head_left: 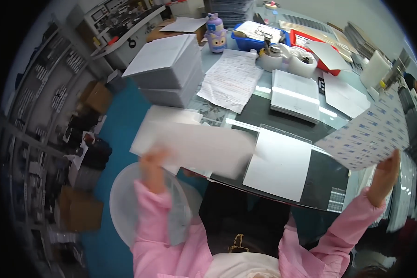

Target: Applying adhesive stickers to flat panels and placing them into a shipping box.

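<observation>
My left hand (155,162), blurred by motion, grips one end of a white sheet (208,146) that stretches rightward above the table's front edge. Another pale sheet (146,134) lies beneath it at the table's left corner. Out to the right, my right hand (385,178) pinches the lower edge of a white sheet with a repeated blue print (370,134), which is raised and tilted. Between the hands, a blank white sheet (280,164) lies flat on the dark mat (326,173), touched by neither hand.
A translucent round bin (125,208) stands below the left corner. Tall stacks of white sheets (167,69), a handwritten paper (231,78), a smaller stack (295,95), a purple bottle (215,34), a blue tray (243,44) and a red tray (331,71) occupy the table's far side.
</observation>
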Demonstrator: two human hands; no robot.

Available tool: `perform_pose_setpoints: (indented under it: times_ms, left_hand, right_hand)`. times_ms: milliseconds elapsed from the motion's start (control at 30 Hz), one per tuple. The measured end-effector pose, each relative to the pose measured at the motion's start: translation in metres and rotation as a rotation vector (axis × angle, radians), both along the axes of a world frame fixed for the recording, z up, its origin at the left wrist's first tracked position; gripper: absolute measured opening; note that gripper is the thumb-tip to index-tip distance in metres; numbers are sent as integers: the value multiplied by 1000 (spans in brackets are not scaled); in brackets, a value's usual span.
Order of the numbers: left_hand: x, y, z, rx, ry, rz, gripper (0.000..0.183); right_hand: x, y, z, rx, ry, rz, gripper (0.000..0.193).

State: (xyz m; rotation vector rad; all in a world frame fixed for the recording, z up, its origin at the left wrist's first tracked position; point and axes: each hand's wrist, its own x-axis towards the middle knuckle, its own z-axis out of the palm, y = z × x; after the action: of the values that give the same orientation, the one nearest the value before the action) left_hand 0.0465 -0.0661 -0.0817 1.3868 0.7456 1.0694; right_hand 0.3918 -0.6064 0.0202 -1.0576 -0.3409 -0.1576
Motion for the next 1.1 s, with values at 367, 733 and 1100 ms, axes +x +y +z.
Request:
perform_pose_setpoints:
  times_ms: [367,733,1100]
  left_hand:
    - [-24,49,55,1361,860,122,9]
    - [-3,10,41,1084,730,-317,34]
    - [69,-160,-6,-114,154,-908,61]
  right_hand:
    - [-55,81,15,-615,-374,-603,16]
    - [-118,127,16,-430,-363,-156,5]
    - [-99,156,-57,-409,-118,149,31]
